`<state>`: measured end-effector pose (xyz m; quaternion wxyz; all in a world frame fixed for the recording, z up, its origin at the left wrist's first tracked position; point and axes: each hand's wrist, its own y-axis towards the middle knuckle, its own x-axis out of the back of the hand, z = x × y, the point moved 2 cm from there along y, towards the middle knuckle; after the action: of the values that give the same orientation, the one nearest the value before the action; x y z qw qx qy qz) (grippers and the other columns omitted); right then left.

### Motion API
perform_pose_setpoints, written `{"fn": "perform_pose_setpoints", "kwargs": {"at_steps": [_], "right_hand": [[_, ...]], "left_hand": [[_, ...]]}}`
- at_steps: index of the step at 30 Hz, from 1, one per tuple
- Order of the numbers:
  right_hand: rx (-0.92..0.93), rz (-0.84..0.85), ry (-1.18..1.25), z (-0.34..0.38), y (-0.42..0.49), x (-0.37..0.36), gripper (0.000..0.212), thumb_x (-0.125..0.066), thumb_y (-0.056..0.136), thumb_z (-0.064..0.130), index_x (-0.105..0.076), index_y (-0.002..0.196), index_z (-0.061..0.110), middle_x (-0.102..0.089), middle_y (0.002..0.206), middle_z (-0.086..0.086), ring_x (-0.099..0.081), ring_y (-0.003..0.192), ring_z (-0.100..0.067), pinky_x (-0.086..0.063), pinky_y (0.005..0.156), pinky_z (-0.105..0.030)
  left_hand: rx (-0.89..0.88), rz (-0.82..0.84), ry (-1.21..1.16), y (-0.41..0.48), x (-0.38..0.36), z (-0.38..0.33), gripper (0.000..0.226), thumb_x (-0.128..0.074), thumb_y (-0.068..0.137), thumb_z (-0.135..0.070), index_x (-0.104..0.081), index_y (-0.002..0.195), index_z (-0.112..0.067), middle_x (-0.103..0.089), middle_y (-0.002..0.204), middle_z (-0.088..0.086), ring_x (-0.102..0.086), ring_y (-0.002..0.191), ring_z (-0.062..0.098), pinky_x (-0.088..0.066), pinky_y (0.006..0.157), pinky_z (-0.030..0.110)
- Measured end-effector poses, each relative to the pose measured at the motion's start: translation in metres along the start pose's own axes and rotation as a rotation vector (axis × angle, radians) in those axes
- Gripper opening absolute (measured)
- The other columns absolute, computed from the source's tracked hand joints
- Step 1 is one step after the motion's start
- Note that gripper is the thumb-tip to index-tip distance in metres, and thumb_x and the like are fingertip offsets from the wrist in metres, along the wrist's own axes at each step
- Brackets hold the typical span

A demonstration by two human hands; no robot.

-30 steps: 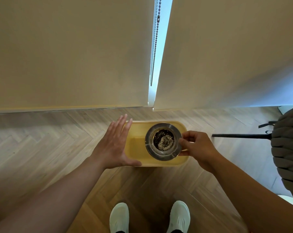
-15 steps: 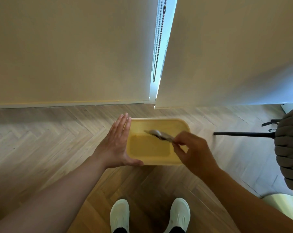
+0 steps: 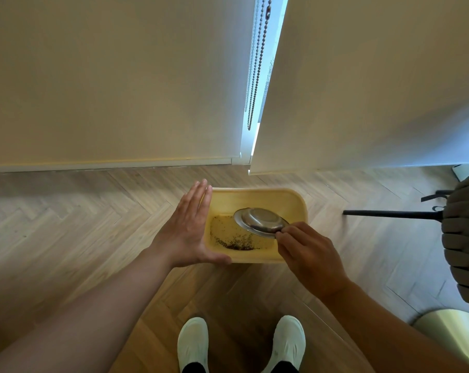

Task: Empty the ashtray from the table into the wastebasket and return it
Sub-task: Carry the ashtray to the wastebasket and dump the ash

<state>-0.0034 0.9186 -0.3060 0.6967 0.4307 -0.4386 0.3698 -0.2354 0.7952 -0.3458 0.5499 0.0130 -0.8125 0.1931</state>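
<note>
Since last look our ashtray [image 3: 260,222] flipped bottom-up; ash now in wastebasket [image 3: 299,208]. Right hand [image 3: 308,254] pinches its rim; left hand [image 3: 186,230] flat, open, against the side; nothing obstructing.

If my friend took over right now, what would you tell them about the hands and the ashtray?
Right hand: pinching the rim of the metal ashtray, held upside down over the yellow wastebasket.
Left hand: open, flat against the wastebasket's left side.
Done: dark ash lies on the wastebasket's bottom.
Left: turn the ashtray upright and carry it back to the table, which is out of view.
</note>
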Motion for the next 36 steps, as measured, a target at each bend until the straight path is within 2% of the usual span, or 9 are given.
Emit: {"fn": "perform_pose_setpoints", "kwargs": {"at_steps": [17,23,27,29,31,33,36], "right_hand": [[-0.015,0.019,0.041,0.001,0.001,0.002,0.015,-0.081,0.076,0.007,-0.074,0.089,0.004,-0.073,0.086,-0.009,-0.068,0.078,-0.021,-0.059,0.053,-0.033],[-0.23,-0.006,0.226,0.002,0.007,0.008,0.007,-0.076,0.08,0.004,-0.071,0.085,0.006,-0.071,0.082,-0.007,-0.066,0.07,-0.019,-0.058,0.055,-0.036],[-0.375,-0.042,0.374,-0.002,0.011,0.013,0.004,-0.071,0.085,0.006,-0.07,0.089,0.006,-0.072,0.084,-0.003,-0.067,0.071,-0.015,-0.06,0.06,-0.034],[-0.426,-0.071,0.415,-0.003,0.012,0.015,0.005,-0.07,0.085,0.005,-0.071,0.09,0.005,-0.072,0.085,-0.003,-0.068,0.073,-0.013,-0.061,0.066,-0.03],[-0.454,-0.108,0.433,-0.003,0.013,0.017,0.008,-0.072,0.083,0.003,-0.072,0.091,0.006,-0.073,0.084,-0.003,-0.067,0.073,-0.008,-0.059,0.07,-0.019],[-0.487,-0.128,0.445,-0.002,0.014,0.018,0.01,-0.074,0.082,0.002,-0.072,0.091,0.007,-0.074,0.084,-0.001,-0.065,0.071,-0.005,-0.055,0.07,-0.009],[-0.589,-0.138,0.483,-0.003,0.015,0.019,0.012,-0.074,0.082,0.004,-0.072,0.093,0.009,-0.069,0.081,0.008,-0.063,0.068,0.002,-0.05,0.068,-0.003]], "left_hand": [[0.007,0.007,-0.015,0.0,0.002,0.0,0.154,-0.045,0.045,-0.103,0.02,0.154,-0.016,0.027,0.163,0.0,0.028,0.15,0.014,0.0,0.126,0.042],[0.021,0.018,-0.019,-0.001,0.003,-0.002,0.156,-0.045,0.043,-0.104,0.02,0.154,-0.015,0.027,0.164,0.0,0.028,0.15,0.014,0.001,0.127,0.043],[0.051,0.026,-0.06,0.0,0.007,-0.004,0.154,-0.044,0.043,-0.103,0.017,0.155,-0.018,0.024,0.164,-0.001,0.025,0.151,0.014,0.002,0.127,0.042],[0.072,0.02,-0.079,0.001,0.009,-0.006,0.151,-0.044,0.045,-0.102,0.014,0.156,-0.018,0.02,0.165,-0.001,0.022,0.152,0.015,0.001,0.127,0.043],[0.087,0.013,-0.096,0.001,0.012,-0.008,0.148,-0.044,0.047,-0.1,0.01,0.157,-0.018,0.017,0.166,0.0,0.018,0.153,0.016,0.0,0.127,0.043],[0.096,0.004,-0.104,0.0,0.014,-0.011,0.145,-0.044,0.049,-0.098,0.007,0.157,-0.017,0.013,0.167,0.001,0.016,0.153,0.017,0.0,0.127,0.042],[0.102,-0.015,-0.12,-0.002,0.019,-0.014,0.139,-0.044,0.051,-0.094,0.001,0.158,-0.017,0.006,0.167,0.002,0.009,0.155,0.018,-0.002,0.127,0.04]]}}
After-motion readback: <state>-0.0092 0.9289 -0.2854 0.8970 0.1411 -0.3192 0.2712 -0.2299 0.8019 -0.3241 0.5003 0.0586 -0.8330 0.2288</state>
